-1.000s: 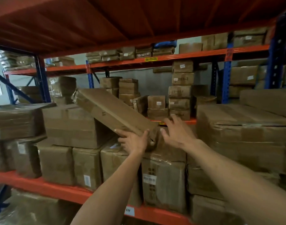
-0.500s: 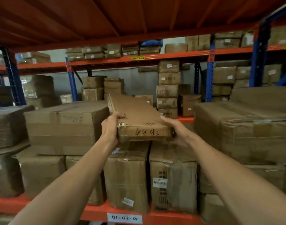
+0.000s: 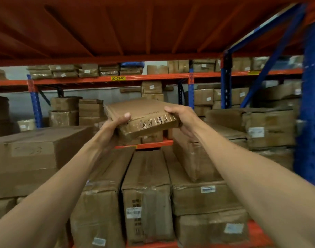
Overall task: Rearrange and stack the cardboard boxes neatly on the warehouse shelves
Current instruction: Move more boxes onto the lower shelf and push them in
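A long flat cardboard box [image 3: 140, 111] with handwritten numbers on its near end is held in the air at chest height, its length pointing away from me. My left hand [image 3: 115, 124] grips its near left corner, thumb on top. My right hand [image 3: 181, 117] grips its near right corner. Below it, two long boxes [image 3: 147, 176] lie side by side on the orange shelf [image 3: 256, 233], running front to back.
A big box [image 3: 33, 154] stands at the left and stacked boxes [image 3: 260, 126] at the right. The orange shelf deck [image 3: 135, 27] hangs close overhead. A blue upright [image 3: 312, 104] stands at the right. More boxes fill the far rack [image 3: 153, 77].
The flat box went from leaning tilted on the left boxes to lying level in both hands, end toward me. It is now lifted higher, and I have moved closer over the shelf.
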Motion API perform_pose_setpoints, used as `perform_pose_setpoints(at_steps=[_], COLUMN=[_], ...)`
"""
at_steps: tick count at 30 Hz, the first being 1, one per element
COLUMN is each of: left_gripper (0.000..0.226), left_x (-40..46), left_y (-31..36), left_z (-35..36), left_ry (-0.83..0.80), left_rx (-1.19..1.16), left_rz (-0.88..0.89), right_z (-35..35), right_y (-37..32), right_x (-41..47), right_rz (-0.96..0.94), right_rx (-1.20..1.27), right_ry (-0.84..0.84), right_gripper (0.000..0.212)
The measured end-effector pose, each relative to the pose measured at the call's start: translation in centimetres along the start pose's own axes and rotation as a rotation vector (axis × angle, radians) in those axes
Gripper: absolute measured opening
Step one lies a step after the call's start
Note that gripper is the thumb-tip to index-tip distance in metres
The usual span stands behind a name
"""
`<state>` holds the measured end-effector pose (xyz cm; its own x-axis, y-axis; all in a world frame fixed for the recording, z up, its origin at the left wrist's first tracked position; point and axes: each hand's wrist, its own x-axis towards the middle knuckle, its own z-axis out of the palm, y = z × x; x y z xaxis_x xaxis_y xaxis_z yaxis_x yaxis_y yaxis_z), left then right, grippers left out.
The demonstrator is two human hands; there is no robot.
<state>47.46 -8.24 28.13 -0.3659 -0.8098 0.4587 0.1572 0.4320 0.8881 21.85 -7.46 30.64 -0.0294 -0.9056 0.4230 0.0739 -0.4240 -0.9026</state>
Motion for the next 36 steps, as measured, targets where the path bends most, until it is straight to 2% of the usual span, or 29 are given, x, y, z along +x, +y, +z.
perform_pose_setpoints(at_steps=[2,6,8,10,12,14,16,18,22,27,32,34,36], left_gripper=[0.062,0.038,0.039,0.066,0.116,0.151,0.158,0.152,0.141,0.124,0.112,0.094,0.085], left_x=[1.8,5.7,6.9,8.0,8.5,8.9,9.4,9.9,10.3,11.1,11.8,11.6,11.0], left_y=[0.5,-0.1,-1.0,-2.6,-4.6,-6.2,-7.1,-7.7,-9.9,-13.0,-14.1,-13.9,-13.1], left_z=[3.4,9.4,12.6,15.8,18.6,20.3,20.7,20.8,21.9,22.6,22.6,22.4,21.8], left_ry=[0.008,-0.050,-0.049,-0.035,-0.030,-0.033,-0.033,0.041,0.199,0.371,0.413,0.385,0.300], left_rx=[-0.036,-0.085,-0.059,0.038,0.217,0.370,0.451,0.485,0.395,0.345,0.373,0.393,0.430], left_rz=[-0.004,-0.050,-0.085,-0.120,-0.133,-0.085,-0.036,-0.014,0.034,0.110,0.093,0.106,0.086], right_z=[-3.0,-9.6,-12.7,-15.4,-17.9,-19.8,-20.8,-20.5,-19.1,-18.9,-19.7,-19.9,-19.9], right_y=[-1.3,-2.0,-1.7,-0.7,0.9,2.7,4.0,4.6,5.7,7.9,9.5,9.6,9.4], right_x=[-0.7,-1.9,-2.6,-3.3,-4.1,-4.8,-4.9,-4.4,-2.8,-0.7,0.7,0.8,0.7], right_rz=[-0.024,-0.031,-0.025,-0.004,0.057,0.085,0.033,-0.034,-0.153,-0.326,-0.374,-0.363,-0.324], right_rx=[-0.005,0.015,-0.004,-0.127,-0.355,-0.599,-0.723,-0.751,-0.682,-0.722,-0.767,-0.784,-0.837], right_ry=[0.049,0.185,0.279,0.421,0.561,0.594,0.580,0.650,0.812,0.987,1.045,1.034,1.021], right_gripper=[0.023,0.033,0.035,0.057,0.076,0.075,0.069,0.064,0.053,0.056,0.046,0.045,0.046])
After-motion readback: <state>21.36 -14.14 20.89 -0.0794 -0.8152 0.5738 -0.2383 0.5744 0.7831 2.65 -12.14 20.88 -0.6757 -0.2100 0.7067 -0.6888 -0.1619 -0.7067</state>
